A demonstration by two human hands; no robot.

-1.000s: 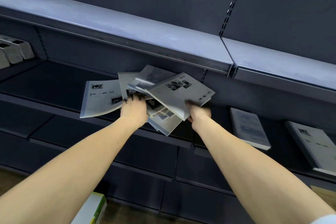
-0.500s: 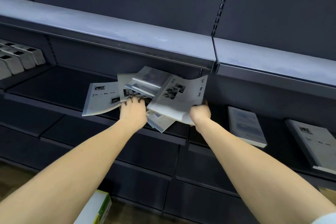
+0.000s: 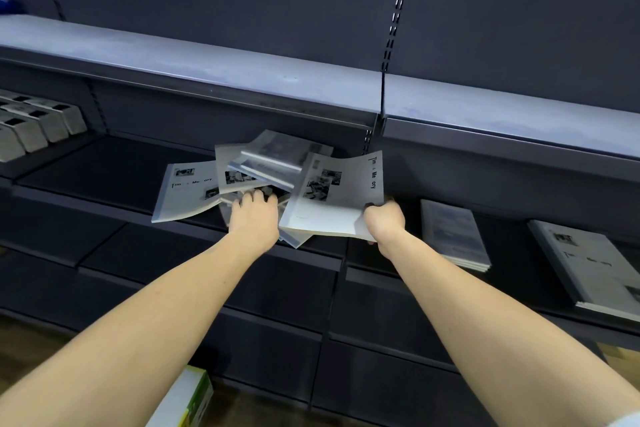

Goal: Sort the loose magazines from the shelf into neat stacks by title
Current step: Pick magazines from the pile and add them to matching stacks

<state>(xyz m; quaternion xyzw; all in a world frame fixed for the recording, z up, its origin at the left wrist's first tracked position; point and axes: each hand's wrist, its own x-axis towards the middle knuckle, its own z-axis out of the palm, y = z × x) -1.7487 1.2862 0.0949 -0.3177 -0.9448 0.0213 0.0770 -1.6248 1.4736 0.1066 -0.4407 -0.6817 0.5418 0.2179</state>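
Both bare forearms are extended toward 12 o'clock. The left hand [image 3: 254, 218] is laid palm-down, fingers [image 3: 258, 196] spread. The right hand [image 3: 384, 218] is clenched, thumb uppermost.

Shop: dark slotted-upright gondola shelving [image 3: 207, 62], magazines [image 3: 273, 163] laid out

A loose heap of grey magazines [image 3: 266, 166] lay fanned and overlapping at frame centre on the dark shelf [image 3: 104, 166]. One "Time & Memory" copy [image 3: 187, 194] lay flat at its left; another [image 3: 332, 198] was lifted and curled at its right. Two neat stacks [image 3: 453, 236] [image 3: 588, 270] lay at right.
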